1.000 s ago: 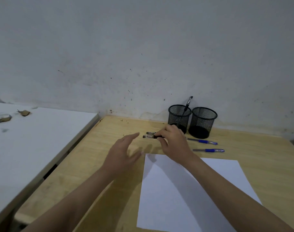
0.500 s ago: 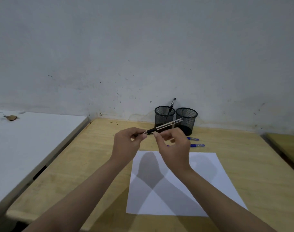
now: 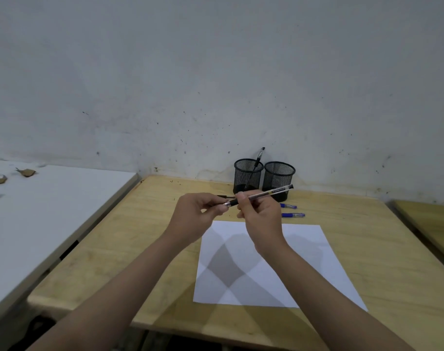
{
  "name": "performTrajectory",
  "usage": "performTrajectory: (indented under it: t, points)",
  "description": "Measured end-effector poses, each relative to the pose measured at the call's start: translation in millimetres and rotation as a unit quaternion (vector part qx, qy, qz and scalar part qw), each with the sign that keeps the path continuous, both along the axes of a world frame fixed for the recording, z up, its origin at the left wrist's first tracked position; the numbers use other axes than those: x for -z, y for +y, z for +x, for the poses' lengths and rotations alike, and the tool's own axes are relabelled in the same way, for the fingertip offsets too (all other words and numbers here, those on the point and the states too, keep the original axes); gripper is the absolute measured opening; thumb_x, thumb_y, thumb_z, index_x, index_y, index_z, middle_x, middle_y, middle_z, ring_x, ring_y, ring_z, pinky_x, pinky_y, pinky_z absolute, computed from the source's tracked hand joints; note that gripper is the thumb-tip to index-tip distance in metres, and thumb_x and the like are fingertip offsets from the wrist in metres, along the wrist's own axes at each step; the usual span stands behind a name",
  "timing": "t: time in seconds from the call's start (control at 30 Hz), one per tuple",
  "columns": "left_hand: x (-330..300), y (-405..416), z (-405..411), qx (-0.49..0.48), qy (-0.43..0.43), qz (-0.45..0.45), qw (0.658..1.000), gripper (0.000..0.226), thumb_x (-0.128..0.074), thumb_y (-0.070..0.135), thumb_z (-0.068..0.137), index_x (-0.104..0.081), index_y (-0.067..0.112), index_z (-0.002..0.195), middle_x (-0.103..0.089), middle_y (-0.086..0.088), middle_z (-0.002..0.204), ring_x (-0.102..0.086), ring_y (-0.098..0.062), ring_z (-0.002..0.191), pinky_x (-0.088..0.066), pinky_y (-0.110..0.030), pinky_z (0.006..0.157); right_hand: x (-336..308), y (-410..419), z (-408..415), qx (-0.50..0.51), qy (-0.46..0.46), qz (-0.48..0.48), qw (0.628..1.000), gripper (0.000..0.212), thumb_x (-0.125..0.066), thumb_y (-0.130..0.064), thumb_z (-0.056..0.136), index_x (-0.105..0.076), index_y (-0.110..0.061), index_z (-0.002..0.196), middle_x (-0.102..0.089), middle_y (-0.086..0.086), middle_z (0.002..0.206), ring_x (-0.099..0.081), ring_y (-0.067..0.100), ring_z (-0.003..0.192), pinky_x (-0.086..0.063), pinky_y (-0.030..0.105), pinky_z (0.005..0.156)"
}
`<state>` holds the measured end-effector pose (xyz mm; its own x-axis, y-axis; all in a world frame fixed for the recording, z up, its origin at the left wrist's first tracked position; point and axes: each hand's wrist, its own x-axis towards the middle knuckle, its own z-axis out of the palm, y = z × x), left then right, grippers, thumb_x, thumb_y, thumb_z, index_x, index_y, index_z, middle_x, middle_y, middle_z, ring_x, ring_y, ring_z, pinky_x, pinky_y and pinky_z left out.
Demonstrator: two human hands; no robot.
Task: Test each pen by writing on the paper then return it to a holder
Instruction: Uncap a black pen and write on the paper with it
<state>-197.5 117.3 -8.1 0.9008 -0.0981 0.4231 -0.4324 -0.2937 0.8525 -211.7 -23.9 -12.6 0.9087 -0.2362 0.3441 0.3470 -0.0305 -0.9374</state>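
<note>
My right hand grips a black pen by its barrel, held above the wooden table with its back end pointing right. The pen's silver tip is bare and points at my left hand, whose fingertips pinch together just beside it, seemingly on the pen's cap, which the fingers hide. A white paper lies below the hands. Two black mesh holders stand by the wall: the left holder has one pen in it, while the right holder shows none.
Two blue pens lie between the paper and the holders. The end of another dark pen shows behind my hands. A white table adjoins on the left, and another wooden table stands on the right.
My right hand lifted the black pen off the table. My left hand came to its tip end, and the silver tip is now bare. The view shifted down and left.
</note>
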Motion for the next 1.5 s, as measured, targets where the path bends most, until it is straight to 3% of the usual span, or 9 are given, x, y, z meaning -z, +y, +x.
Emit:
performTrajectory:
  t: [0.2, 0.37, 0.47, 0.73, 0.93, 1.0, 1.1, 1.33, 1.5]
  points:
    - [35, 51, 5, -0.088, 0.069, 0.059, 0.992, 0.017, -0.069, 0.008, 0.079, -0.071, 0.025, 0.076, -0.073, 0.006, 0.073, -0.067, -0.018, 0.073, -0.050, -0.017, 0.069, -34, -55, 0, 0.130, -0.085, 0.134, 0.979, 0.018, -0.058, -0.011, 0.091, -0.061, -0.017, 0.075, -0.059, -0.008, 0.053, -0.052, 0.003, 0.044, -0.050, 0.023, 0.054]
    - [55, 44, 22, -0.136, 0.065, 0.089, 0.985, 0.020, -0.067, 0.014, 0.082, -0.071, 0.014, 0.101, -0.070, 0.002, 0.091, -0.060, -0.007, 0.080, -0.041, -0.009, 0.070, -24, -45, -6, 0.109, -0.058, 0.088, 0.988, 0.021, -0.061, -0.014, 0.090, -0.061, -0.018, 0.070, -0.057, -0.011, 0.046, -0.049, 0.004, 0.043, -0.049, 0.029, 0.057]
    - [60, 37, 40, -0.152, 0.066, 0.101, 0.981, 0.019, -0.065, 0.011, 0.083, -0.071, 0.012, 0.101, -0.071, -0.002, 0.097, -0.060, -0.010, 0.082, -0.042, -0.014, 0.074, -9, -35, -9, 0.091, -0.026, 0.081, 0.992, 0.020, -0.062, -0.013, 0.089, -0.062, -0.020, 0.071, -0.058, -0.009, 0.045, -0.050, 0.004, 0.043, -0.046, 0.022, 0.053]
    - [69, 43, 74, -0.150, 0.075, 0.222, 0.961, 0.031, -0.052, 0.002, 0.086, -0.065, 0.008, 0.113, -0.063, -0.009, 0.123, -0.058, -0.020, 0.114, -0.037, -0.022, 0.099, 12, -28, 4, 0.062, 0.019, 0.036, 0.997, 0.018, -0.064, -0.016, 0.087, -0.063, -0.023, 0.071, -0.057, -0.007, 0.051, -0.053, 0.008, 0.049, -0.050, 0.034, 0.064]
    - [76, 46, 76, -0.138, 0.087, 0.266, 0.950, 0.035, -0.049, 0.007, 0.088, -0.062, 0.017, 0.119, -0.053, 0.001, 0.135, -0.064, -0.017, 0.073, -0.042, -0.018, 0.062, 24, -22, 19, 0.052, 0.049, 0.016, 0.997, 0.015, -0.064, -0.018, 0.088, -0.064, -0.020, 0.072, -0.057, 0.000, 0.056, -0.053, 0.010, 0.050, -0.050, 0.034, 0.063]
    - [75, 46, 75, -0.124, 0.096, 0.253, 0.955, 0.034, -0.053, 0.011, 0.089, -0.060, 0.018, 0.122, -0.050, 0.001, 0.137, -0.066, -0.014, 0.083, -0.045, -0.014, 0.073, 28, -18, 20, 0.046, 0.058, 0.012, 0.997, 0.013, -0.065, -0.019, 0.087, -0.065, -0.018, 0.075, -0.058, 0.000, 0.058, -0.054, 0.011, 0.052, -0.051, 0.035, 0.065]
    - [74, 46, 67, -0.103, 0.109, 0.236, 0.960, 0.041, -0.059, 0.018, 0.088, -0.053, 0.016, 0.129, -0.047, -0.002, 0.141, -0.049, -0.014, 0.125, -0.027, -0.010, 0.095, 32, -15, 19, 0.038, 0.062, 0.014, 0.997, 0.011, -0.064, -0.018, 0.087, -0.065, -0.019, 0.076, -0.058, 0.000, 0.060, -0.054, 0.009, 0.051, -0.052, 0.036, 0.065]
    - [69, 45, 25, -0.041, 0.021, 0.249, 0.967, 0.044, -0.059, 0.040, 0.081, -0.062, 0.017, 0.118, -0.059, 0.000, 0.129, -0.050, -0.013, 0.120, -0.035, -0.024, 0.098, 37, -5, 30, 0.030, 0.079, -0.002, 0.996, 0.010, -0.067, -0.018, 0.086, -0.066, -0.017, 0.076, -0.058, 0.000, 0.057, -0.054, 0.006, 0.048, -0.052, 0.036, 0.063]
    - [82, 50, 21, 0.012, 0.014, 0.371, 0.928, 0.069, -0.044, 0.061, 0.076, -0.051, 0.020, 0.131, -0.046, 0.004, 0.142, -0.040, -0.014, 0.129, -0.033, -0.038, 0.108, 38, 7, 43, 0.004, 0.115, -0.025, 0.993, 0.015, -0.074, -0.023, 0.080, -0.065, -0.012, 0.073, -0.063, 0.001, 0.059, -0.059, 0.005, 0.045, -0.053, 0.023, 0.051]
